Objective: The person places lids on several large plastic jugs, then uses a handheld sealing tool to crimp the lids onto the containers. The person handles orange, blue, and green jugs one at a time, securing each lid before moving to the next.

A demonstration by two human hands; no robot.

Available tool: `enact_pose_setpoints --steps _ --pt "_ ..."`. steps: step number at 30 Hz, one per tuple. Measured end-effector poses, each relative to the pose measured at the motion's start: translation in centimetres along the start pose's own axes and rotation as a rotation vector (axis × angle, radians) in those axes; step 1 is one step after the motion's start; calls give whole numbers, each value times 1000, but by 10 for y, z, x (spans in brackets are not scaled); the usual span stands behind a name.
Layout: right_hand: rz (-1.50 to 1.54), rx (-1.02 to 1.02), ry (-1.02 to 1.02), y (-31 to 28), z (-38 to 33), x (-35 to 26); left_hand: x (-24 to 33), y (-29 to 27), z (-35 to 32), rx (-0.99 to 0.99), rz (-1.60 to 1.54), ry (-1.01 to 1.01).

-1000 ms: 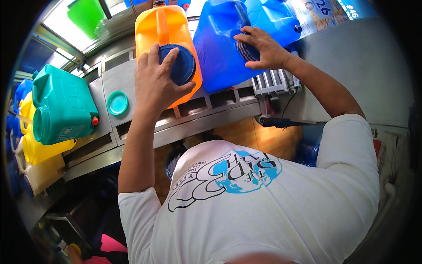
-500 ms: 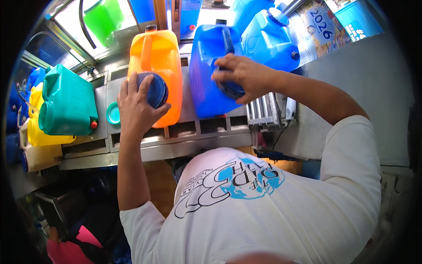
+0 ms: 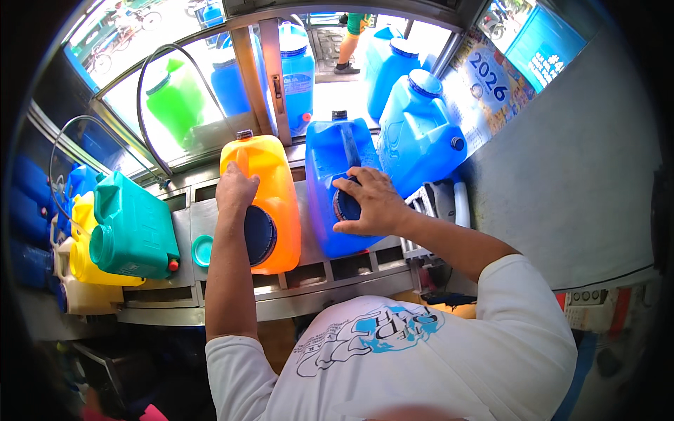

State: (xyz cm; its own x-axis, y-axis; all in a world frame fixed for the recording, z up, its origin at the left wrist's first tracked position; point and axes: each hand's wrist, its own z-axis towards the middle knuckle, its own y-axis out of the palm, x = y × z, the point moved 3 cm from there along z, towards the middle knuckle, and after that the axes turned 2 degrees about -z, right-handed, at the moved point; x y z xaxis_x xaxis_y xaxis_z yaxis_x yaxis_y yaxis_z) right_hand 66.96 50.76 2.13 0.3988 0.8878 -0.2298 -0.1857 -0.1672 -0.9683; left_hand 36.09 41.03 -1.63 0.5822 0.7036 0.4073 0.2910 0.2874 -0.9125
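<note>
An orange water jug point(image 3: 282, 196) stands on the metal counter, its wide dark blue cap point(image 3: 260, 235) on the near side. My left hand point(image 3: 237, 188) is closed round the handle at the top of this jug, with the forearm passing over part of the cap. Just to the right is a blue water jug point(image 3: 319, 161) with a small black cap at its far end. My right hand point(image 3: 375, 203) grips the big dark cap point(image 3: 345, 202) of that jug, fingers curved over the rim and thumb on the near side.
Left of the orange jug, a loose green lid point(image 3: 202, 250) lies beside a teal jug point(image 3: 144, 224) with an uncovered mouth. A yellow jug point(image 3: 83, 245) stands beyond it. A lighter blue jug point(image 3: 418, 133) leans at the right, near a metal-slatted device point(image 3: 415, 223). Slots run along the counter point(image 3: 309, 303).
My left hand has moved off the orange jug's cap, farther away to its handle. My right hand remains on the blue jug's cap. The view has tilted up, showing more of the window.
</note>
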Motion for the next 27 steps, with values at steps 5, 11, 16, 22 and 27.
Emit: enact_pose_setpoints --steps 5,11,16,22,27 --pt "22 82 40 -3 -6 -4 -5 -2 -1 -5 -32 115" --pt "-35 109 213 -5 -24 -29 22 2 5 -165 -84 357" --pt "-13 172 297 -2 -45 -52 56 13 34 -248 -93 491" --pt "-8 123 363 -4 -49 -57 122 57 108 -238 -141 602" --pt "18 128 386 -6 -46 -56 201 123 194 -183 -241 638"
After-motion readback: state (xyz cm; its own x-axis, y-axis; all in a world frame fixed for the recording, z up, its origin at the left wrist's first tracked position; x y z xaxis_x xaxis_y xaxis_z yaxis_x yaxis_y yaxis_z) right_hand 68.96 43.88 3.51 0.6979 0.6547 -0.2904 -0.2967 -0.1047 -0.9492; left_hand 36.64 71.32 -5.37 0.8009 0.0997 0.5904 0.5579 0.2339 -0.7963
